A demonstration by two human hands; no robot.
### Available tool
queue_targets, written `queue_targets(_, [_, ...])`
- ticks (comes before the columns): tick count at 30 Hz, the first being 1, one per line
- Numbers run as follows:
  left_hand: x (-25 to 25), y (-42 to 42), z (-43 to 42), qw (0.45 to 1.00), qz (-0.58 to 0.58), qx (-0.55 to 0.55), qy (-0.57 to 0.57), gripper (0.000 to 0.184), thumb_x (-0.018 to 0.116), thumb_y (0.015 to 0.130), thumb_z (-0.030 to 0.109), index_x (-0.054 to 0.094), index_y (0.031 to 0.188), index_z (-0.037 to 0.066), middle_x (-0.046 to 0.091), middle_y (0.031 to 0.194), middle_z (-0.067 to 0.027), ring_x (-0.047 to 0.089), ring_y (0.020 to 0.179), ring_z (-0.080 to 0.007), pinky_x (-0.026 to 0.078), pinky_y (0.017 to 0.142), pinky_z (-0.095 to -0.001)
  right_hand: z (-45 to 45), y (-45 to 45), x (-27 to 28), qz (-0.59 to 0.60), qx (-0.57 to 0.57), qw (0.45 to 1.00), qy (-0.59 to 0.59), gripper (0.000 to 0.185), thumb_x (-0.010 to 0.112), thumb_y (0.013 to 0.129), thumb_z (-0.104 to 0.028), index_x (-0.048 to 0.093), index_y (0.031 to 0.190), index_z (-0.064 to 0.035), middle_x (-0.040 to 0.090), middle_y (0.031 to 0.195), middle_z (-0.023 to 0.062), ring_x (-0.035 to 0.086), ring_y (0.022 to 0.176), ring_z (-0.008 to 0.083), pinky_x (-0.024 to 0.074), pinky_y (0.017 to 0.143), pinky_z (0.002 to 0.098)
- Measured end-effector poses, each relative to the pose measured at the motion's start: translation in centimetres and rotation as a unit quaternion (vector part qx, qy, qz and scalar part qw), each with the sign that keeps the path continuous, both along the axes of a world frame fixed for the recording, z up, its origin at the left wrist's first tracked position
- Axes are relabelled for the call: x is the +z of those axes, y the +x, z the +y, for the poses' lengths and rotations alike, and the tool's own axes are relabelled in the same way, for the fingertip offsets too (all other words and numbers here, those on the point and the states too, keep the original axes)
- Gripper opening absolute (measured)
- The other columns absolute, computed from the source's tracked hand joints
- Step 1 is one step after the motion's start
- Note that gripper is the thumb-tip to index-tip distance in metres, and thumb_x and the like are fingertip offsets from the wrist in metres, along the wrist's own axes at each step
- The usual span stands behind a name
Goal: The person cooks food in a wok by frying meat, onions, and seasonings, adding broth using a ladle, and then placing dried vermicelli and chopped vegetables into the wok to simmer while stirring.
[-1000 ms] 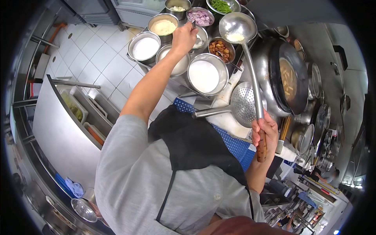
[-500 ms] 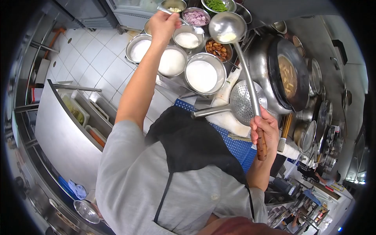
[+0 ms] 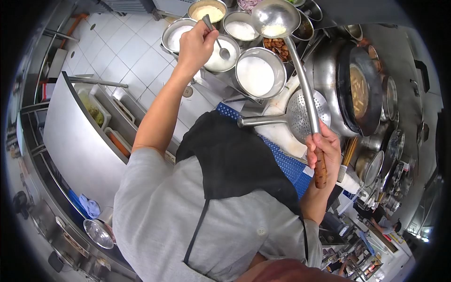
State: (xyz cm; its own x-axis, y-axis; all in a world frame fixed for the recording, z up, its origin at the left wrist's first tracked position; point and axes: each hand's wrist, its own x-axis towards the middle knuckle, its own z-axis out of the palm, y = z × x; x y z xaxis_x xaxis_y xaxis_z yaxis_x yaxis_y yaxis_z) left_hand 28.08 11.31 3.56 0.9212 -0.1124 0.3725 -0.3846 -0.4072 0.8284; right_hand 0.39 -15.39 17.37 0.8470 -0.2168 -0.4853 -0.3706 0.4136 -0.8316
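My left hand [image 3: 196,47] is closed on a metal spoon [image 3: 222,50], whose bowl hangs over a metal pot of white powder [image 3: 217,62]. Beside that pot stand a larger pot of white contents [image 3: 255,75] and a bowl of white grains [image 3: 240,30]. My right hand [image 3: 324,146] grips the wooden handle of a long ladle [image 3: 304,80]. The ladle's bowl is raised above the ingredient bowls, with a little pale yellowish matter in it. Under the ladle's shaft lies a perforated skimmer [image 3: 300,117].
A large wok [image 3: 359,91] with brown liquid and pale pieces is at the right. A bowl of browned chunks [image 3: 277,47] is near the ladle. At the left is a steel counter [image 3: 75,122] with food trays. People work in the far lower right.
The view has shifted, and the bowls sit higher in it. My left hand has come from the rear bowls to the nearer pot, spoon dipping down. My right hand still holds the ladle up.
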Motion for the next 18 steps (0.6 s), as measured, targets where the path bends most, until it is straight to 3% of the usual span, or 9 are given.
queue_targets(2, [-0.3, -0.1, 0.1, 1.0, -0.011, -0.009, 0.0, 0.011, 0.068, 0.089, 0.011, 0.065, 0.092, 0.001, 0.068, 0.068, -0.0055, 0.064, 0.06, -0.0111, 0.05, 0.057, -0.0268, -0.1, 0.0, 0.0, -0.011, -0.004, 1.0, 0.004, 0.055, 0.063, 0.092, -0.008, 0.046, 0.142, 0.0083, 0.059, 0.069, 0.0089, 0.05, 0.038, 0.01, 0.0404, 0.033, 0.0202])
queue_targets(5, [-1.4, 0.1, 0.1, 0.999, 0.03, -0.022, -0.02, 0.011, 0.067, 0.091, 0.01, 0.065, 0.094, 0.001, 0.068, 0.07, -0.0059, 0.064, 0.061, -0.0107, 0.051, 0.058, -0.026, -0.4, -0.2, -0.2, -0.016, -0.007, 1.0, 0.007, 0.055, 0.064, 0.091, -0.008, 0.046, 0.141, 0.0082, 0.06, 0.069, 0.0094, 0.05, 0.038, 0.0101, 0.0402, 0.033, 0.02])
queue_targets(8, [-2.6, 0.8, 0.5, 0.989, 0.105, -0.022, -0.097, 0.015, 0.069, 0.088, 0.013, 0.066, 0.09, -0.002, 0.07, 0.071, -0.0102, 0.067, 0.058, -0.0183, 0.053, 0.058, -0.0314, -0.5, -0.4, -0.3, -0.021, -0.015, 1.0, 0.005, 0.054, 0.063, 0.092, -0.008, 0.047, 0.141, 0.0083, 0.059, 0.069, 0.0097, 0.05, 0.038, 0.0102, 0.0402, 0.033, 0.0204])
queue_targets(14, [-2.6, 2.5, 2.1, 0.949, 0.235, 0.003, -0.212, 0.016, 0.069, 0.088, 0.007, 0.063, 0.09, -0.007, 0.069, 0.073, -0.0137, 0.067, 0.06, -0.0166, 0.057, 0.056, -0.0294, -0.9, -1.3, -0.2, -0.033, -0.02, 0.999, 0.021, 0.054, 0.06, 0.092, -0.007, 0.045, 0.142, 0.0088, 0.058, 0.068, 0.0095, 0.049, 0.038, 0.0104, 0.04, 0.033, 0.021])
queue_targets(18, [0.3, 3.9, 2.5, 0.928, 0.247, 0.032, -0.276, 0.016, 0.069, 0.088, 0.005, 0.062, 0.092, -0.009, 0.068, 0.077, -0.0143, 0.067, 0.063, -0.0175, 0.057, 0.058, -0.0299, -1.1, -2.1, 0.5, -0.036, -0.007, 0.998, 0.042, 0.055, 0.06, 0.092, -0.006, 0.043, 0.142, 0.0098, 0.057, 0.068, 0.01, 0.049, 0.038, 0.011, 0.0404, 0.033, 0.0212])
